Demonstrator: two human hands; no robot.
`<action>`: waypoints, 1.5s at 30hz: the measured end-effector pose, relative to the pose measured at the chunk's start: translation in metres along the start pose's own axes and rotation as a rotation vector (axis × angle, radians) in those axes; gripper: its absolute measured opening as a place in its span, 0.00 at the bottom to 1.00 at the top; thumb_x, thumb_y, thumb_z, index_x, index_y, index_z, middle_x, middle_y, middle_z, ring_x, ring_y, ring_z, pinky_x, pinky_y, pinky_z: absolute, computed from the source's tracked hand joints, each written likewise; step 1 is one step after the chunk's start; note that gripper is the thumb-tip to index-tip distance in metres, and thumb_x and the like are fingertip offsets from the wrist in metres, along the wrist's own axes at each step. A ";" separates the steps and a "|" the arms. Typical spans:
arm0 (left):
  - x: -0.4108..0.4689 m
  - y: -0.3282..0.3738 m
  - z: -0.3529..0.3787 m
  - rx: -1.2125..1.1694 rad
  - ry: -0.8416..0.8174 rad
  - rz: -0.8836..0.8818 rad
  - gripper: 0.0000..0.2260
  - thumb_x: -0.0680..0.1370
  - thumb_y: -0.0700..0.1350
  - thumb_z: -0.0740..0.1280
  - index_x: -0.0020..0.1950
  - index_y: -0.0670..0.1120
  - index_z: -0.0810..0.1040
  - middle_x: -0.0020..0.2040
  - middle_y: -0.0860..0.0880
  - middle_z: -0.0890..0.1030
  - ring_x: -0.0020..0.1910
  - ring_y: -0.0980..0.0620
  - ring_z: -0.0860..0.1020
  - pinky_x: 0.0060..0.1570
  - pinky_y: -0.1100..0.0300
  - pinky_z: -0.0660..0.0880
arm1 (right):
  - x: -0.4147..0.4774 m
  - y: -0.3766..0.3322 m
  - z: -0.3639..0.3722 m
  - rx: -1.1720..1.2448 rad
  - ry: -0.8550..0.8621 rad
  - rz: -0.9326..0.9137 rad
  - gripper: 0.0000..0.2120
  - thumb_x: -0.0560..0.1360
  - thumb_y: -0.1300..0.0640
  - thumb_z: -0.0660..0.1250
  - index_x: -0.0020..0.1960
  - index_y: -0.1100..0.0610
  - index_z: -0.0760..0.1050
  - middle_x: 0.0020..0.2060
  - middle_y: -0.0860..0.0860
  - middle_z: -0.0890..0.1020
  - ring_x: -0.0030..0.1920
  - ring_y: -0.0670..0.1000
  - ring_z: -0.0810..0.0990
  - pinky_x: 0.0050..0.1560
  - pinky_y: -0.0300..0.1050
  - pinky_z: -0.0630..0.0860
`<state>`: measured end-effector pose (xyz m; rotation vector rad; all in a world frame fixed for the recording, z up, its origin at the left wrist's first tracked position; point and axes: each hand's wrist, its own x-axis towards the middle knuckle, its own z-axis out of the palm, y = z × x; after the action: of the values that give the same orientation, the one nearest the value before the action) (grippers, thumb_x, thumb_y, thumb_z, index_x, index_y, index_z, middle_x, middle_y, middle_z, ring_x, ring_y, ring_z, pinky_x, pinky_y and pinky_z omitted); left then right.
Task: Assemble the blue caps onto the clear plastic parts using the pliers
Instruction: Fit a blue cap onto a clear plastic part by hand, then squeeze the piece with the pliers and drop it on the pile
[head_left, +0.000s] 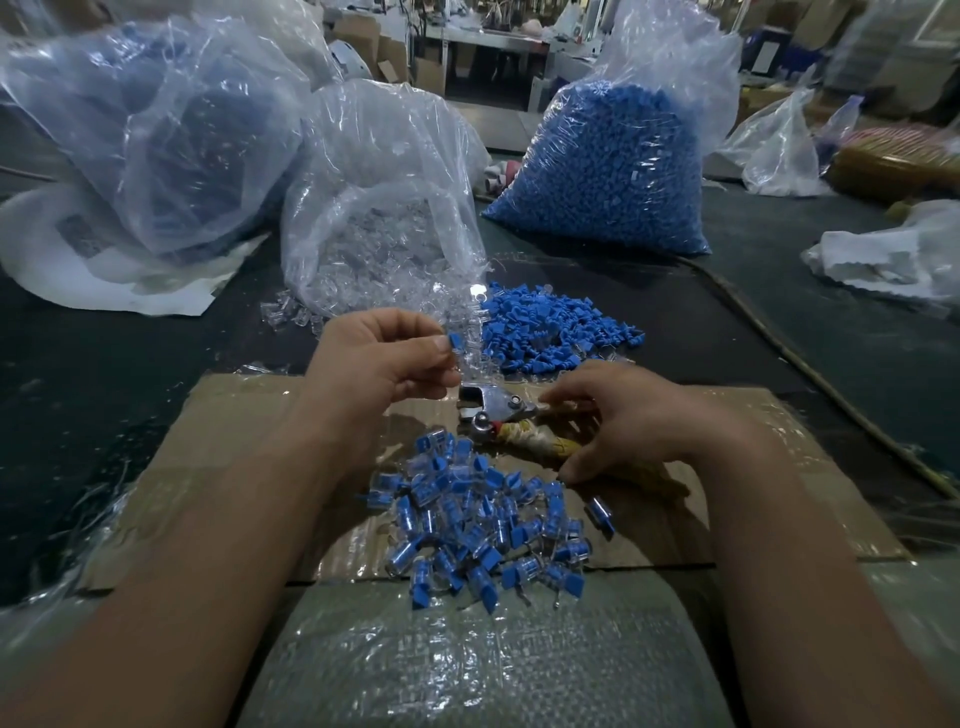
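Left grip (379, 364) pinches a blue cap (456, 341) with a clear plastic part (469, 359) just above the pliers (493, 408), whose taped handles the right grip (644, 421) curls round on the cardboard (234, 415).

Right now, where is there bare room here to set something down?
Bare: the dark mat left of the taped brown cardboard sheet, and right of the loose blue plastic caps. Crowded: the middle, with metal pliers and the heap of assembled blue-and-clear pieces.

caps (550, 332) blue | parts (374, 244) clear | pliers (493, 408) silver | cardboard (218, 426) brown
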<state>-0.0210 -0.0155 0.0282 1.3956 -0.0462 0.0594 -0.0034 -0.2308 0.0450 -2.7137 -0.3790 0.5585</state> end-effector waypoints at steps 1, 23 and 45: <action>0.000 0.000 0.000 0.000 -0.003 -0.002 0.05 0.72 0.32 0.66 0.39 0.41 0.76 0.29 0.49 0.81 0.29 0.53 0.80 0.29 0.65 0.76 | 0.000 -0.002 0.000 -0.028 0.022 -0.015 0.32 0.64 0.52 0.76 0.64 0.45 0.69 0.48 0.40 0.69 0.52 0.45 0.68 0.49 0.43 0.67; 0.004 -0.009 0.000 0.019 0.037 0.094 0.07 0.74 0.31 0.64 0.40 0.43 0.75 0.30 0.50 0.82 0.31 0.54 0.81 0.32 0.65 0.77 | 0.011 -0.006 0.010 -0.091 0.714 -0.102 0.07 0.74 0.51 0.65 0.43 0.49 0.67 0.37 0.45 0.70 0.40 0.48 0.65 0.37 0.44 0.57; -0.002 -0.004 0.009 0.107 0.052 0.258 0.10 0.73 0.29 0.64 0.40 0.44 0.76 0.30 0.53 0.81 0.31 0.58 0.80 0.35 0.68 0.77 | 0.009 -0.025 0.021 0.108 0.480 -0.199 0.09 0.75 0.56 0.63 0.54 0.51 0.67 0.48 0.49 0.69 0.46 0.49 0.68 0.43 0.44 0.61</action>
<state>-0.0230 -0.0253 0.0253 1.4879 -0.1818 0.3163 -0.0087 -0.1994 0.0328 -2.5549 -0.4625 -0.1261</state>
